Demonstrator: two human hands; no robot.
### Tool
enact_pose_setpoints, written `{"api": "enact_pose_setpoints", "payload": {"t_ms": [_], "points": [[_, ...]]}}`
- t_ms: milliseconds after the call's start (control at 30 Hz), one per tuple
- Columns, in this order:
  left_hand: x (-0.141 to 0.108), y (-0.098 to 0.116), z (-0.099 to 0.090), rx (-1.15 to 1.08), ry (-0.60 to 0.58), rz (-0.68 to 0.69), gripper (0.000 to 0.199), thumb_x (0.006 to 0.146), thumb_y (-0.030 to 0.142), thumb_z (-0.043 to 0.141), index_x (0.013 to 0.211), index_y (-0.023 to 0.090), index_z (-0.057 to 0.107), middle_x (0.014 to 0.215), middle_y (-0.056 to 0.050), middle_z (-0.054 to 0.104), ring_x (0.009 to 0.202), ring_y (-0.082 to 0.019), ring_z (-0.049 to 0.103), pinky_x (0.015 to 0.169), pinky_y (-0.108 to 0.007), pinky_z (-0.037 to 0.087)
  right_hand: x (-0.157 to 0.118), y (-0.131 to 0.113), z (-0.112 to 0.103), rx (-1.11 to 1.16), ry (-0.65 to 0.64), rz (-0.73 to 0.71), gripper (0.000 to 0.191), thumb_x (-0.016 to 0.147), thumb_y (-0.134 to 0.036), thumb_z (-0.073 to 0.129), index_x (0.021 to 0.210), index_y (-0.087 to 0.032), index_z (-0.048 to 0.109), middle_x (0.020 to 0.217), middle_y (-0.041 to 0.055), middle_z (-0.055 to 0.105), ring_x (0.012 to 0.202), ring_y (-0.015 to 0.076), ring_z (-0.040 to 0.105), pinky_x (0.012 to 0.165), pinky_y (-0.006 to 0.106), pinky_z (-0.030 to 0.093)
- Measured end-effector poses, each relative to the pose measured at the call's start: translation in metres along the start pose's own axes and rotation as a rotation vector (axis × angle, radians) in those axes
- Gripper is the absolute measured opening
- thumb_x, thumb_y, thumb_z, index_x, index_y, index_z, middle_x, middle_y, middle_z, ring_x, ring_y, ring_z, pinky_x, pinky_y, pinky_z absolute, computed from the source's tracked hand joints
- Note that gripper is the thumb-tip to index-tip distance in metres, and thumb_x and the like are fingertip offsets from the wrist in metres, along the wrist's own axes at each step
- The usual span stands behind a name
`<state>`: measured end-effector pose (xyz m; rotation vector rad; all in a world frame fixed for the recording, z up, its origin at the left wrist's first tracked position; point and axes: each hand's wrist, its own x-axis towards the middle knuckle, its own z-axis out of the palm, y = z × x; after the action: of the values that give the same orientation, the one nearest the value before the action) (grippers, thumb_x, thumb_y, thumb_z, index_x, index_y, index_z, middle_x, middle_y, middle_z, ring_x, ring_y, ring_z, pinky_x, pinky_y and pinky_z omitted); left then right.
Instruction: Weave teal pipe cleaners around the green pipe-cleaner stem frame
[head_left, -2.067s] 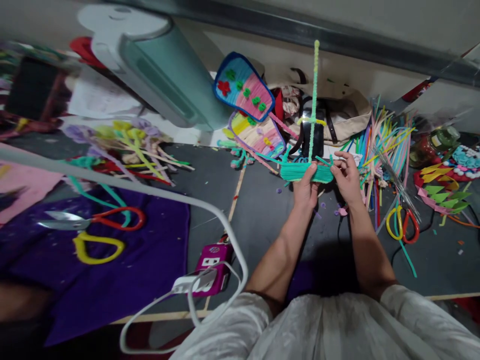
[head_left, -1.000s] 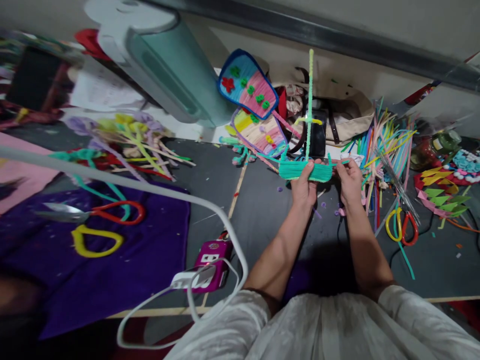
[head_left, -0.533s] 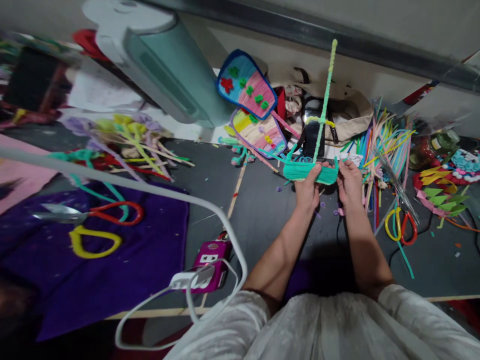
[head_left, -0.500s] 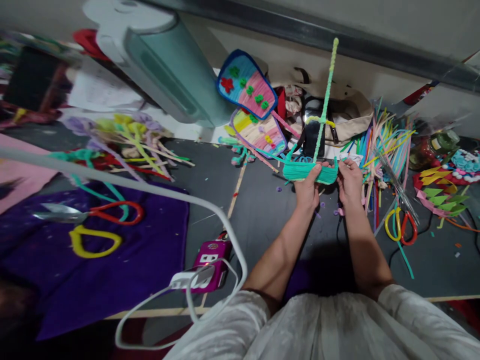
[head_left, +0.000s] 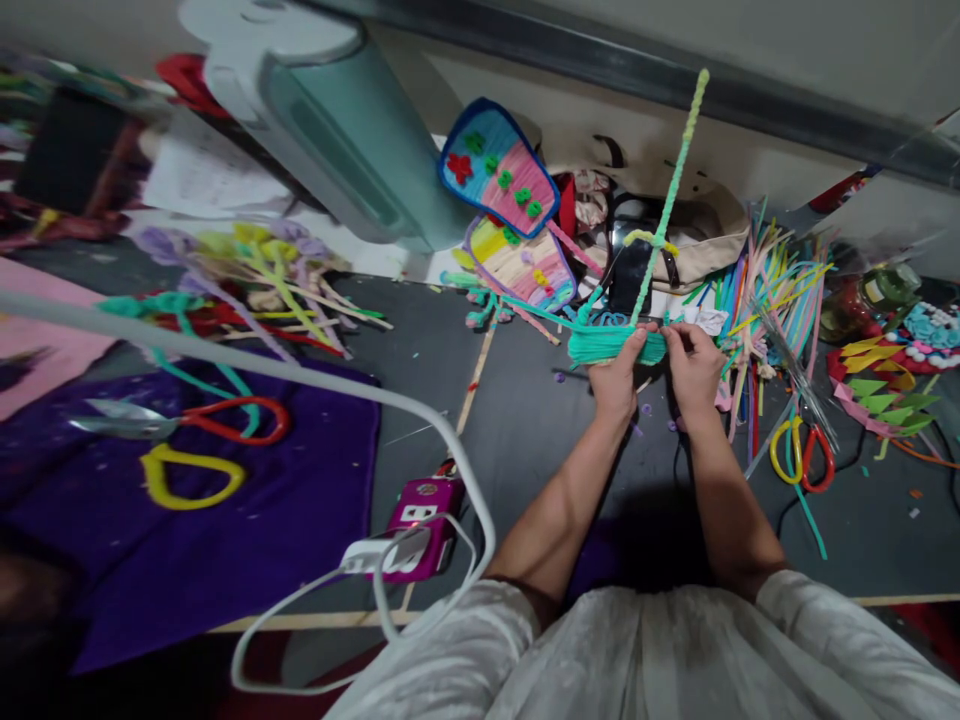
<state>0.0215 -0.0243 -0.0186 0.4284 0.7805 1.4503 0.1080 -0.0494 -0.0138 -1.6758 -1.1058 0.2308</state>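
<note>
Between my hands is a turquoise panel (head_left: pixel 600 345) of pipe cleaners laid side by side. A twisted green-and-yellow pipe-cleaner stem (head_left: pixel 676 182) with a short crosspiece rises from it, leaning right. My left hand (head_left: pixel 616 385) is closed on the panel, thumb on the near face. At the panel's right end, my right hand (head_left: pixel 697 372) pinches the tip of a turquoise pipe cleaner, mostly hidden by the fingers. Behind the panel lie a blue-and-pink kite-shaped craft piece (head_left: pixel 501 170) and a striped, yellow-and-cream one (head_left: pixel 517 265).
A bundle of coloured pipe cleaners (head_left: pixel 780 275) and scissors (head_left: pixel 802 450) lie right. Leftward are larger scissors (head_left: pixel 187 425) on purple cloth (head_left: pixel 300 520), a magenta power adapter (head_left: pixel 427 520) and a white cable (head_left: pixel 360 395). A beige bag (head_left: pixel 716 220) stands behind.
My right hand has moved slightly left, toward the panel. The upright pipe-cleaner end at the panel's right is now down among its fingers. The stem's top has tilted right.
</note>
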Motion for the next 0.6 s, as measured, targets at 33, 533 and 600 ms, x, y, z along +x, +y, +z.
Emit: {"api": "enact_pose_setpoints", "payload": {"t_ms": [33, 533, 600], "points": [[0.0, 0.001, 0.0, 0.004, 0.002, -0.008, 0.032, 0.056, 0.034, 0.094, 0.077, 0.018, 0.076, 0.081, -0.004, 0.077, 0.08, -0.02, 0.075, 0.087, -0.035, 0.06, 0.001, 0.0, 0.0, 0.032, -0.012, 0.028, 0.027, 0.087, -0.048, 0.065, 0.087, -0.022, 0.072, 0.085, 0.0041, 0.074, 0.078, 0.0198, 0.064, 0.079, 0.035, 0.052], [0.004, 0.001, -0.003, 0.005, -0.05, -0.074, 0.037, 0.054, 0.035, 0.094, 0.079, 0.015, 0.076, 0.08, -0.007, 0.077, 0.074, -0.02, 0.074, 0.079, -0.035, 0.06, 0.008, -0.002, -0.01, 0.054, -0.117, 0.045, 0.016, 0.083, -0.035, 0.063, 0.093, -0.022, 0.066, 0.084, 0.0008, 0.071, 0.07, 0.0147, 0.062, 0.068, 0.028, 0.049], [0.003, 0.0, -0.003, 0.017, -0.054, -0.075, 0.037, 0.054, 0.035, 0.094, 0.079, 0.015, 0.076, 0.08, -0.006, 0.077, 0.074, -0.02, 0.074, 0.079, -0.035, 0.06, 0.008, -0.004, -0.011, 0.004, -0.113, 0.016, 0.019, 0.084, -0.031, 0.062, 0.102, -0.024, 0.062, 0.084, -0.0004, 0.07, 0.07, 0.0149, 0.062, 0.069, 0.029, 0.049]]}}
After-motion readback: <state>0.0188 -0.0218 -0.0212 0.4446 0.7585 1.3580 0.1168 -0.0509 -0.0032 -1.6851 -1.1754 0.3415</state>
